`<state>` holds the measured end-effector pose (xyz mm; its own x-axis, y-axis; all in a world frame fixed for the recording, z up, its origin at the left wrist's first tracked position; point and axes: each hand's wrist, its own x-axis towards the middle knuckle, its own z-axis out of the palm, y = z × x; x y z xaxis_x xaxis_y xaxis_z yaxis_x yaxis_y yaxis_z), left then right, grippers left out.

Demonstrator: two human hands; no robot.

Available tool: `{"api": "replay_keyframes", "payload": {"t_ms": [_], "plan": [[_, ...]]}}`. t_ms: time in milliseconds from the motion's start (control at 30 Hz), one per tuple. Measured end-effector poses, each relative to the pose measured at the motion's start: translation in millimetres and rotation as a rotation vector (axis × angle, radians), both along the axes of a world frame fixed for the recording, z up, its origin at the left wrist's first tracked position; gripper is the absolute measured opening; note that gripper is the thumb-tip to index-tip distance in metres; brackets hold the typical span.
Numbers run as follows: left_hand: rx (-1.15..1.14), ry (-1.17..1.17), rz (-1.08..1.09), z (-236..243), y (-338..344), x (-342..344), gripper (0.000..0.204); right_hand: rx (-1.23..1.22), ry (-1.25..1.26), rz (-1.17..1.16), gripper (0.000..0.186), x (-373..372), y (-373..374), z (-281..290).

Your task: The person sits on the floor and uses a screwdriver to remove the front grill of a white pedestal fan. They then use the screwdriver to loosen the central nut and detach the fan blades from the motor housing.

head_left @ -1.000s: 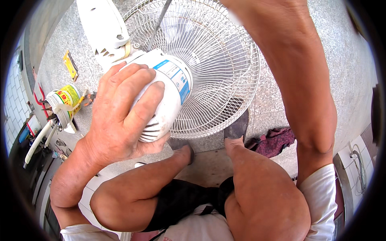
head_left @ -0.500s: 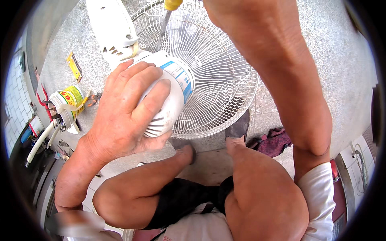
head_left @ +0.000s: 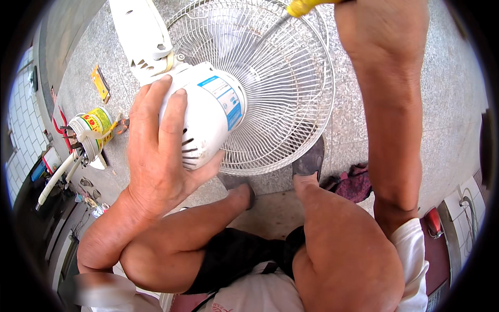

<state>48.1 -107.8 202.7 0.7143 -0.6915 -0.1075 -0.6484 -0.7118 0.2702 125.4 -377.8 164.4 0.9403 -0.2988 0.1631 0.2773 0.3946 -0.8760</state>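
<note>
My left hand [head_left: 158, 138] is wrapped round the rear of a white fan's motor housing [head_left: 205, 117], fingers over its far left side and thumb beneath. The housing has a blue-and-white label and dark vent slots. Beyond it spreads the fan's white wire guard [head_left: 280, 130], with the pale stand [head_left: 140, 31] running up from the housing's left. At the top edge, my right hand [head_left: 382, 23] is closed on a screwdriver [head_left: 301, 7] with a yellow handle; its fingers are largely cut off by the frame. The screwdriver's metal shaft slants down-left over the guard, apart from the housing.
Left of the fan, a tin [head_left: 96, 130] with a yellow-green label holds several tools, among them red-handled pliers [head_left: 60, 122]. A yellow cutter-like tool [head_left: 100, 84] lies on the floor farther off. A dark reddish cloth [head_left: 353, 183] lies beside my right foot.
My right hand has swung right with the screwdriver, its shaft leaving the spot by the housing's top. My left-hand fingers have shifted left on the housing, uncovering more of it.
</note>
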Motion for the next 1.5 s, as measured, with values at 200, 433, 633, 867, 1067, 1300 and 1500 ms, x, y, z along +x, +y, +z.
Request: {"api": "replay_keyframes", "payload": {"t_ms": [200,433,633,867,1067,1300,1500], "plan": [[-0.042,0.016,-0.162,0.0,7.9,-0.3,0.087,0.123,0.018,-0.03,0.017,-9.2,-10.9,15.7],[-0.06,0.08,-0.225,0.9,8.0,3.9,0.072,-0.031,0.236,0.103,0.023,-36.6,-65.5,5.2],[-0.01,0.091,-0.243,1.7,10.3,4.3,0.083,-0.423,0.74,0.187,0.043,-63.1,-132.6,-24.3],[0.028,0.083,-0.239,3.6,11.0,3.7,0.07,-0.99,1.26,0.31,0.042,-163.0,-93.5,-102.5],[0.043,0.079,-0.234,6.4,14.3,3.0,0.075,-1.458,1.189,0.134,0.042,-195.8,-141.7,-130.9],[-0.008,0.057,-0.201,3.4,16.2,2.6,0.07,-1.987,0.686,0.23,0.039,-158.7,-204.0,-172.1],[0.0,0.058,-0.224,3.0,16.1,2.6,0.082,-1.764,0.89,0.374,0.021,-132.1,-186.4,-146.1]]}}
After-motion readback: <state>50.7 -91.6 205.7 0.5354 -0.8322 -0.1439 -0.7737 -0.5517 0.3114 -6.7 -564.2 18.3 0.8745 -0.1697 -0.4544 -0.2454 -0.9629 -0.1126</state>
